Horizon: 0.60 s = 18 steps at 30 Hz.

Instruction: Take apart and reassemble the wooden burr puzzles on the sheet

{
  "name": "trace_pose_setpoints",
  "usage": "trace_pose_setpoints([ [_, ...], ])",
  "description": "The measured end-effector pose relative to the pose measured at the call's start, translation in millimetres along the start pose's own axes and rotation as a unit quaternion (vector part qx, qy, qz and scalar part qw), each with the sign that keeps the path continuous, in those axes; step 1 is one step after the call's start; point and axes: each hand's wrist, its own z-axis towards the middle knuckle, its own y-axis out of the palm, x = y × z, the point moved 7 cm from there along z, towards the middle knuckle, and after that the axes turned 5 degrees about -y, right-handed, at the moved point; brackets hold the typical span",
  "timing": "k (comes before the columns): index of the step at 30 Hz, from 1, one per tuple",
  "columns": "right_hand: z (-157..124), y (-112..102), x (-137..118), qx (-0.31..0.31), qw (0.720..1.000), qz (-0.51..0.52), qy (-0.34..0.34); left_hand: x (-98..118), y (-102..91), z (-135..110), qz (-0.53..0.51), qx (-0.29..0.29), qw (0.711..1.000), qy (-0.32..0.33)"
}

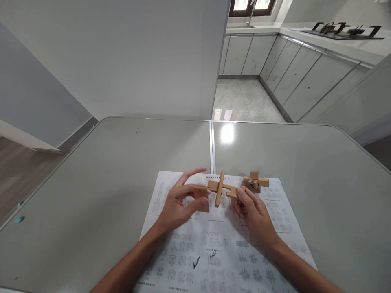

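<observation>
My left hand (pixel 182 201) pinches a wooden puzzle block (pixel 202 198) between thumb and fingers, with one finger stretched out above it. Across from it, my right hand (pixel 253 211) grips the end of a notched wooden puzzle piece (pixel 231 191). A flat wooden stick (pixel 219 188) crosses that notched piece at an angle. The two held parts are close to each other over a printed sheet (pixel 220 228); whether they touch I cannot tell. Just beyond my right hand, an assembled wooden puzzle (pixel 255 182) of crossed blocks rests at the sheet's top edge, a dark mark on one face.
The sheet carries rows of small printed diagrams and some handwritten black marks. It lies on a grey table (pixel 91 211) with a metal seam (pixel 212 146) down its middle. A small teal object (pixel 20 219) is near the left edge. Beyond are a wall and kitchen counters.
</observation>
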Motion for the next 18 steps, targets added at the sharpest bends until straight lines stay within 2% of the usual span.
trace_pose_setpoints([
  [3, -0.6, 0.6, -0.2, -0.009, 1.0, -0.007, 0.0, -10.6, -23.3, 4.4, 0.057, 0.107, 0.991, -0.057],
  [6, -1.6, 1.6, -0.8, -0.018, 1.0, -0.021, -0.002, -21.3, -35.9, 6.4, 0.134, 0.154, 0.974, -0.097],
  [9, -2.3, 2.2, -0.8, -0.023, 0.999, -0.027, -0.002, -26.3, -41.7, 7.5, 0.226, 0.163, 0.955, -0.098],
  [12, -2.4, 2.6, -0.3, -0.026, 0.999, -0.028, -0.003, -25.4, -41.8, 9.2, 0.318, 0.143, 0.935, -0.056],
  [15, -2.1, 2.5, 0.4, -0.027, 0.999, -0.03, -0.003, -26.2, -41.5, 10.3, 0.378, 0.122, 0.917, -0.02],
  [18, -1.9, 2.2, 0.7, -0.029, 0.999, -0.03, -0.007, -29.6, -45.2, 10.5, 0.421, 0.124, 0.898, -0.018],
])
